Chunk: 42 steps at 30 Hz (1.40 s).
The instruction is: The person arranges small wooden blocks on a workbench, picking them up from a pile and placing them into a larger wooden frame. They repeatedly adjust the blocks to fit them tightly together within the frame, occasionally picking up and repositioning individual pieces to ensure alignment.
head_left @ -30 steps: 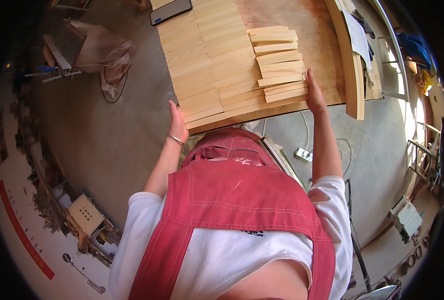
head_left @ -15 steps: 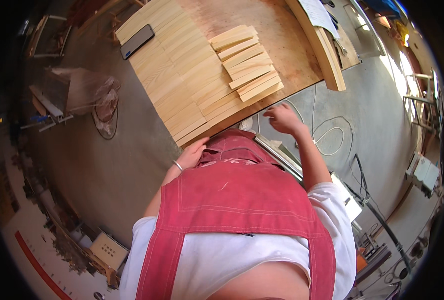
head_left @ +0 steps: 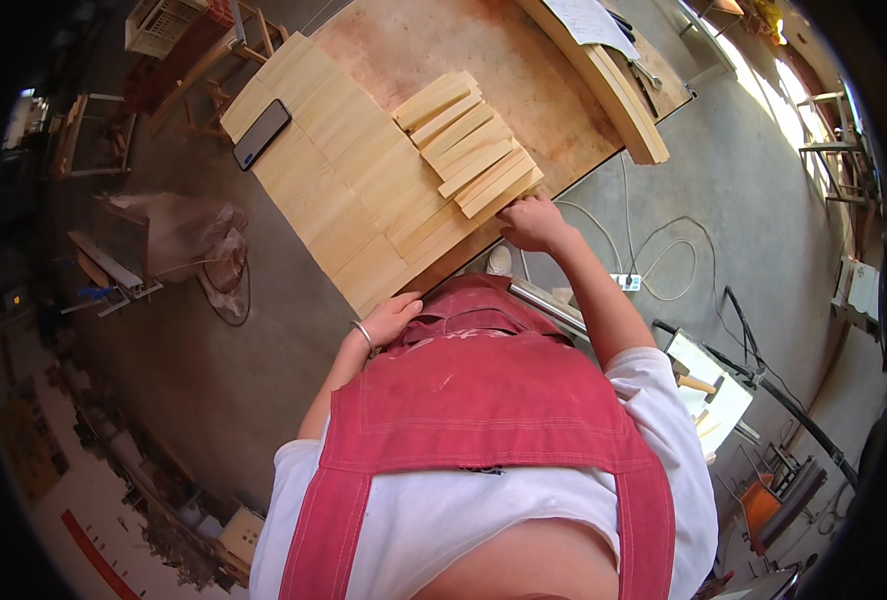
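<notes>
Pale wooden strips [head_left: 344, 190] lie side by side in a flat panel over the left part of the workbench [head_left: 444, 35]. Several loose strips [head_left: 469, 145] are fanned in a rough pile on the panel's right side. My right hand [head_left: 534, 224] is at the bench's front edge, by the near end of that pile. Its fingers are curled, and whatever they may hold is hidden. My left hand [head_left: 394, 318], with a bracelet at the wrist, rests at the panel's near corner, fingers stretched along the edge. A dark phone [head_left: 263, 134] lies on the panel's far left.
A long thick beam [head_left: 604, 85] runs along the bench's right side, with a paper sheet [head_left: 592, 22] and a wrench [head_left: 647, 75] by it. A white cable [head_left: 669, 290] and power strip [head_left: 626, 282] lie on the floor. A hammer [head_left: 699, 383] rests on a white surface at right.
My right hand has moved from the air in front of the bench up to its edge beside the loose strips. My left hand stays at the panel's corner. The view has shifted slightly.
</notes>
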Motion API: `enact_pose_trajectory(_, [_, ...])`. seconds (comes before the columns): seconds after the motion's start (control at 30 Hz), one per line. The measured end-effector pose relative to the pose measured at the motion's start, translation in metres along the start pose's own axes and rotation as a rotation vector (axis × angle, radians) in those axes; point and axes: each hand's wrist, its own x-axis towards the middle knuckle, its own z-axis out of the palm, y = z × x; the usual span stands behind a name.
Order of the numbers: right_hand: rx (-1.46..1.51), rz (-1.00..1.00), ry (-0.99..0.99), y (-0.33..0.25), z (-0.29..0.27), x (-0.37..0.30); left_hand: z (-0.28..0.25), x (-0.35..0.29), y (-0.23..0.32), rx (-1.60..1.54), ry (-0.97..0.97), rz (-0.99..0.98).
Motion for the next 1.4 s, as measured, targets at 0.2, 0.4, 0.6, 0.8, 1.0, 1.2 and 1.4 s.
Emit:
enact_pose_trajectory(0.2, [0.032, 0.038, 0.151, -0.006, -0.003, -0.019, -0.011, 0.032, 0.122, 0.213, 0.366, 0.405])
enact_pose_trajectory(0.4, [0.004, 0.019, 0.337, -0.028, -0.007, -0.035, -0.003, 0.132, 0.166, 0.809, 0.631, 0.36])
enact_pose_trajectory(0.6, [0.028, 0.095, 0.561, -0.043, -0.016, -0.046, -0.02, 0.15, 0.181, 0.955, 0.52, 0.283])
enact_pose_trajectory(0.8, [0.012, 0.062, 0.764, -0.05, -0.02, -0.041, -0.01, 0.155, 0.182, 0.973, 0.604, 0.35])
enact_pose_trajectory(1.0, [-0.036, 0.081, 0.672, -0.05, -0.018, -0.037, -0.011, 0.16, 0.178, 0.854, 0.617, 0.448])
enact_pose_trajectory(1.2, [-0.028, 0.095, 0.699, -0.046, -0.011, -0.036, -0.091, 0.159, 0.209, 0.848, 0.723, 0.486])
enact_pose_trajectory(1.4, [0.045, 0.094, 0.671, -0.047, -0.014, -0.035, -0.196, 0.203, 0.223, 0.824, 0.665, 0.353])
